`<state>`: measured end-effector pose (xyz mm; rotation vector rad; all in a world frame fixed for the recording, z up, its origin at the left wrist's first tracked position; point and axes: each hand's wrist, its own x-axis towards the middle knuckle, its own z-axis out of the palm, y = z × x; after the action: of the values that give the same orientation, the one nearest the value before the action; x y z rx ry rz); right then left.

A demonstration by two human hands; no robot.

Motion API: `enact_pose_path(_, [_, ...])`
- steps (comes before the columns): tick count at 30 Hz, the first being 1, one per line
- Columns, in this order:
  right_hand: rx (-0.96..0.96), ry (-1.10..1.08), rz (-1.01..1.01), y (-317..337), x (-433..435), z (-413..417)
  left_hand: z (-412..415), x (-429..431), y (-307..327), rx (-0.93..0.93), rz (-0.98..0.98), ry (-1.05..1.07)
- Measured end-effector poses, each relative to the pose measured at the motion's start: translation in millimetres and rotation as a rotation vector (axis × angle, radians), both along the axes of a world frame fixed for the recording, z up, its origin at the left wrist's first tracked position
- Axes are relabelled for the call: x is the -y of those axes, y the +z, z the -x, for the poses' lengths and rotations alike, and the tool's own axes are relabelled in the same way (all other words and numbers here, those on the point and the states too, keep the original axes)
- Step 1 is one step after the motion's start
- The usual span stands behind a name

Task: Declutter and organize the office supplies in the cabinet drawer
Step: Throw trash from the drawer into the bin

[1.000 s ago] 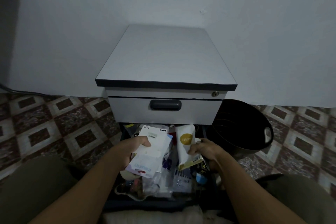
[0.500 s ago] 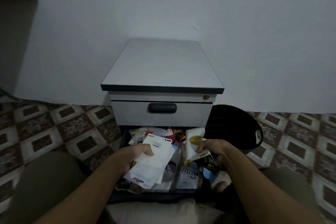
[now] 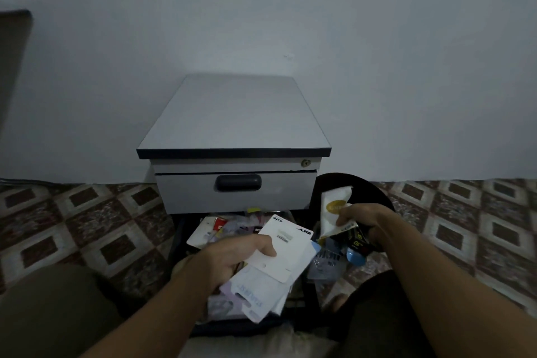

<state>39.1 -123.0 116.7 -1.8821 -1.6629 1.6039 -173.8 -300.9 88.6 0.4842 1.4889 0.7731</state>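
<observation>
Item: open lower drawer of the grey cabinet, crowded with loose packets. Our left hand pinches a fan of white cards above it, thumb on top. Our right hand is clamped on a white pouch plus dark packets, over the black bin beside the cabinet. Risks, we judge: the fanned cards slipping apart back into the clutter; wanted packets dropping into the bin along with the pouch.

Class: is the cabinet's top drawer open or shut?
Shut: the top drawer sits flush under the cabinet top; only the lower drawer is pulled out.
</observation>
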Motion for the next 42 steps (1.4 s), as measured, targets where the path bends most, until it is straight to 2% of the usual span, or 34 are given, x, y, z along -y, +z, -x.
enact_pose_path(9, [0.087, -0.076, -0.044, -5, -46, -33, -32, -50, -3, -0.009, 0.037, -0.172])
enact_pose_path(16, [0.080, -0.210, -0.101, -39, -96, -50, -50, -88, -22, 0.013, 0.083, -0.234])
enact_pose_path(22, [0.002, -0.350, -0.207, -49, -123, -40, -61, -116, -37, 0.038, 0.111, -0.227])
enact_pose_path(29, [-0.190, -0.333, -0.245, -89, -160, -44, -77, -143, -44, 0.054, 0.125, -0.217])
enact_pose_path(33, [-0.301, -0.386, -0.202, -99, -169, -45, -85, -155, -47, 0.061, 0.125, -0.185])
enact_pose_path(37, [-0.288, -0.376, -0.039, -92, -160, -42, -93, -166, -50, 0.063, 0.131, -0.143])
enact_pose_path(42, [-0.309, -0.414, 0.000, -97, -163, -52, -106, -184, -56, 0.093, 0.114, -0.109])
